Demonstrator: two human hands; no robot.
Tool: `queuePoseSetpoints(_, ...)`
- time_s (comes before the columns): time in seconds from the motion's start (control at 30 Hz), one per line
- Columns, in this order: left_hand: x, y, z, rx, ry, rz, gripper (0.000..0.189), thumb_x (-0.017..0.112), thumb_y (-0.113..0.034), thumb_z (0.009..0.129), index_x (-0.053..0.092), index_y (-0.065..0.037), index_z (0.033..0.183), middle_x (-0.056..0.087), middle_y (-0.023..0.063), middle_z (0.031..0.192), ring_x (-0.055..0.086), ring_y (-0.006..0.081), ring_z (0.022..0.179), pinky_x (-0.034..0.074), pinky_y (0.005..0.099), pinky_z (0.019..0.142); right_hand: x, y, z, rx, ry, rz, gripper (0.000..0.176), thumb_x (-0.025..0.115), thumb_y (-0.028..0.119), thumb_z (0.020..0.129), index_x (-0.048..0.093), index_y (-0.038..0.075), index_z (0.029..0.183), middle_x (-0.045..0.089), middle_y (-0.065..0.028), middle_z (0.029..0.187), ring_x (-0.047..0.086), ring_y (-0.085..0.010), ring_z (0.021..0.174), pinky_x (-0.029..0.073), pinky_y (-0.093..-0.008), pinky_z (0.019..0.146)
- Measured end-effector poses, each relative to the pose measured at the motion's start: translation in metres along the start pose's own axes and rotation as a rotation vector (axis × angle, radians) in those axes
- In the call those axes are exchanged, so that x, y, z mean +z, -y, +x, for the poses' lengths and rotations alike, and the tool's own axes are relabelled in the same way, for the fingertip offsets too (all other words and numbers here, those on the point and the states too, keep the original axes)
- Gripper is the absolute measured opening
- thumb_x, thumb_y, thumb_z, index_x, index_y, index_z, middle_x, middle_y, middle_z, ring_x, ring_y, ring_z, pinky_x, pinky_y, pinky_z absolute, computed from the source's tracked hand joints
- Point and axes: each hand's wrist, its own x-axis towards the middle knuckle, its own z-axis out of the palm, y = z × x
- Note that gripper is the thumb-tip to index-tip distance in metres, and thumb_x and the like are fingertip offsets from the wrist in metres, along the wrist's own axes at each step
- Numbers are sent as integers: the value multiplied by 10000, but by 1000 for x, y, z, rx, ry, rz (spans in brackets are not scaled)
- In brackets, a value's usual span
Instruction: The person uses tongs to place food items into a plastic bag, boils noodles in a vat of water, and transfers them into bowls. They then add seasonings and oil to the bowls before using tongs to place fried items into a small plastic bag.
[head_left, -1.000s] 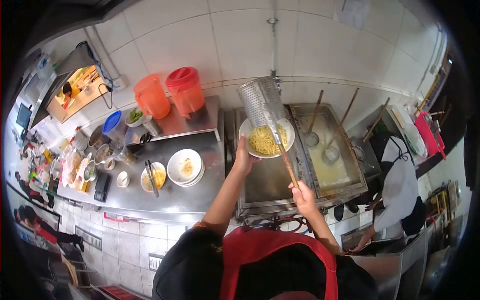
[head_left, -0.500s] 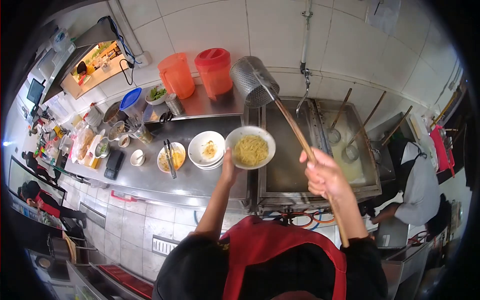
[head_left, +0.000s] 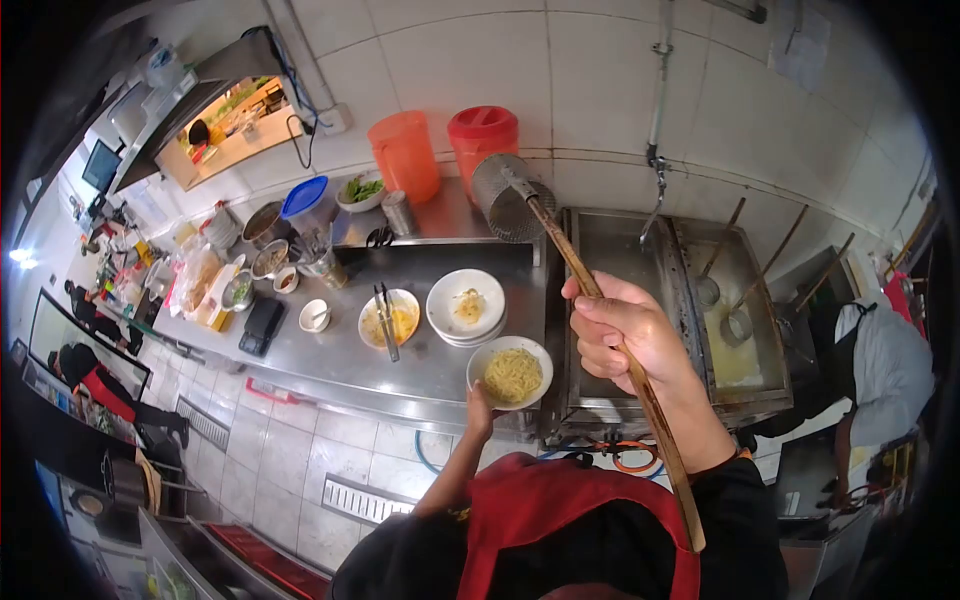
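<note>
A white bowl of noodles [head_left: 512, 372] rests in my left hand [head_left: 481, 408], which grips it at the near left rim. My right hand [head_left: 630, 335] is wrapped round the wooden handle of a noodle strainer [head_left: 512, 195]. The strainer's perforated metal basket is raised near the back wall, in front of the red-lidded jug. To the left of the held bowl stands a stack of white bowls [head_left: 466, 305], the top one holding a small pale heap of food. Beyond it lie metal tongs [head_left: 386, 320] across a bowl with yellow contents [head_left: 402, 305].
Two vats of liquid [head_left: 615, 340] lie at the right; strainers [head_left: 737, 327] with wooden handles stand in the farther one. Orange jugs [head_left: 404, 155] stand along the wall. Small bowls, a black device [head_left: 262, 327] and containers crowd the counter's left. A person in white [head_left: 885, 370] is at far right.
The noodle bowl has come lower and nearer to my body. The strainer's basket has tipped, and its handle slants more steeply. The whole view has shifted.
</note>
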Motion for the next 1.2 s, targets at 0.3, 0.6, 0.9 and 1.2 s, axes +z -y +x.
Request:
queuePoseSetpoints(0.3, 6, 15, 29, 246, -200, 91, 409, 310, -310, 934, 371, -15, 1211, 483, 194, 1127, 511, 306, 1022, 415, 375, 858, 24, -7, -6, 52, -98, -98, 128, 444, 72, 866, 457, 46, 991, 347, 44, 503, 312, -49, 319, 229, -199, 322)
queuePoseSetpoints(0.6, 9, -44, 22, 304, -409, 527, 401, 337, -314, 920, 472, 9, 1115, 503, 278, 1112, 481, 422, 1029, 385, 435, 857, 6, 1, 4, 153, 93, -85, 202, 412, 71, 878, 426, 20, 1073, 350, 42, 503, 319, -40, 307, 228, -195, 301)
queuePoseSetpoints(0.9, 43, -179, -95, 681, -98, 1, 421, 365, -306, 938, 414, 20, 1199, 572, 131, 1006, 554, 192, 896, 418, 307, 815, 30, -41, 46, 351, 272, -286, 214, 464, 85, 848, 424, 44, 1055, 340, 40, 520, 318, -40, 338, 238, -188, 324)
queuePoseSetpoints(1.2, -14, -237, -139, 601, -135, -481, 275, 453, -224, 908, 425, -5, 1071, 489, 11, 635, 606, 201, 660, 498, 312, 635, -1, -157, 167, 472, 652, -644, 294, 472, 313, 904, 508, 53, 1037, 446, 18, 612, 441, -58, 459, 367, -189, 431)
